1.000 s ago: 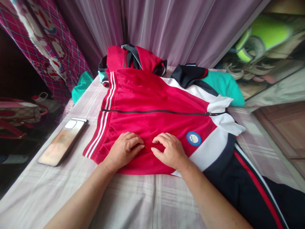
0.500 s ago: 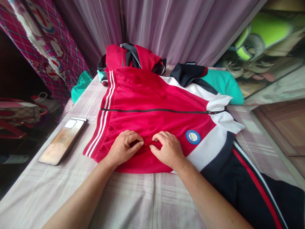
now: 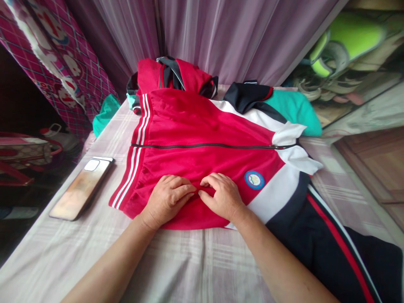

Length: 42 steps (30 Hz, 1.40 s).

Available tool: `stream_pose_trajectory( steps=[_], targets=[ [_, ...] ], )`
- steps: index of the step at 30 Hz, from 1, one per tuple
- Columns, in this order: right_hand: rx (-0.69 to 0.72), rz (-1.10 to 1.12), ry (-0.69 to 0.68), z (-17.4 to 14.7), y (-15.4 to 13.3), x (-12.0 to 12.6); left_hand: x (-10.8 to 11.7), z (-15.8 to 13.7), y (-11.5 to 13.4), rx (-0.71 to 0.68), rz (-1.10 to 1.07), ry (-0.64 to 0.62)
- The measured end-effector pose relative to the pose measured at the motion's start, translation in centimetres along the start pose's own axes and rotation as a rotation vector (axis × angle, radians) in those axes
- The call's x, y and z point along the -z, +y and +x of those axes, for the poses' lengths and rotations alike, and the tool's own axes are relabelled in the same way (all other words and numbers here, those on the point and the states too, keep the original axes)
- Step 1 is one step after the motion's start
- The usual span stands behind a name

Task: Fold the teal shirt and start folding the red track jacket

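Note:
A red, white and dark navy tracksuit jacket (image 3: 195,126) lies front up, its black zipper running across and closed. My left hand (image 3: 170,195) rests on the red front, thumb and forefinger pressed together at a small bit of the cloth. Facing it almost tip to tip, my right hand (image 3: 222,193) is curled, thumb and forefinger closing on the same spot. A round blue badge (image 3: 254,180) sits just right of my right hand. The striped hem (image 3: 126,176) is at the left, the white collar (image 3: 292,139) at the right.
A phone (image 3: 80,189) lies left of the jacket on the checked cloth (image 3: 186,269). Behind are a heap of red and black clothing (image 3: 176,75) and a teal garment (image 3: 295,109). A purple curtain (image 3: 214,38) hangs at the back; a shoe shelf (image 3: 344,92) stands right.
My left hand has moved right, toward my right hand, and its thumb and fingers have closed together. My right hand has barely moved. The jacket lies as before.

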State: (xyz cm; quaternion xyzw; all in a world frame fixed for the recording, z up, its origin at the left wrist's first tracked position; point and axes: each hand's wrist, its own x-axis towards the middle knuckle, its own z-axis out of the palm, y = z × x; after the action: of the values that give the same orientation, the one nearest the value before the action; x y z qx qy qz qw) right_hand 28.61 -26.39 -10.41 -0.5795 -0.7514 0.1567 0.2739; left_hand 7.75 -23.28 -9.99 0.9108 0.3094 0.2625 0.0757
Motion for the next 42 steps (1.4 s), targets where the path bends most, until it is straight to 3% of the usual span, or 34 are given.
stream_pose_trajectory(
  steps=[4,15,26,33,42],
  targets=[
    [0.007,0.023,-0.010,0.0,0.0,0.1,0.1,0.1,0.1,0.021,-0.023,0.008],
    [-0.009,-0.012,-0.047,0.0,-0.3,0.4,-0.5,0.7,0.3,0.267,-0.128,-0.017],
    [-0.034,-0.025,-0.029,0.1,-0.4,0.1,-0.4,0.3,0.3,0.106,-0.051,-0.089],
    [-0.001,0.045,-0.047,0.1,0.1,0.4,-0.4,0.6,1.0,0.005,0.058,-0.004],
    [-0.019,0.027,-0.059,0.2,-0.1,0.4,-0.6,0.7,0.6,0.170,-0.051,-0.048]
  ],
)
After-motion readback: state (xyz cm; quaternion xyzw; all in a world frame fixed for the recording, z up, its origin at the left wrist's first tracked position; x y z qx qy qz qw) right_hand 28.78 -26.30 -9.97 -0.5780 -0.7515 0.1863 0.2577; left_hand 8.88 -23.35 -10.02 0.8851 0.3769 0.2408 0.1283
